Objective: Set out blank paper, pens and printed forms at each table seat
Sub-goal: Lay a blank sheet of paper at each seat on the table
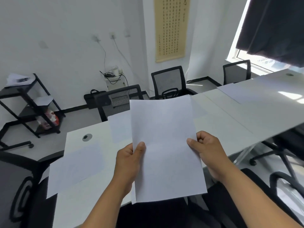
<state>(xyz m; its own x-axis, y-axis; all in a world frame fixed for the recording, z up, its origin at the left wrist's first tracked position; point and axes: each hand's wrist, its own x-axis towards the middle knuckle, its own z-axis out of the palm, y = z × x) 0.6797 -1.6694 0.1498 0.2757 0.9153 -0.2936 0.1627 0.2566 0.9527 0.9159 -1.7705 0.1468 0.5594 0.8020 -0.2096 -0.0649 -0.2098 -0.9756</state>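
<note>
Paper stack (166, 145) held above table (230, 119), chairs (167, 81) beyond.

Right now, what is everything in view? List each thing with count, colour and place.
held paper: small stack, white, above the table's near edge
sheets on table: at least three, white, at seats
table: one, white, long
office chairs: several, black mesh, around the table
shelf cart: one, black, far left
bag: one, black, on the floor by the wall
scroll: one, tan, on the wall
curtain: one, dark, at the window
left hand: grip on the stack's left edge
right hand: grip on the stack's right edge
</note>
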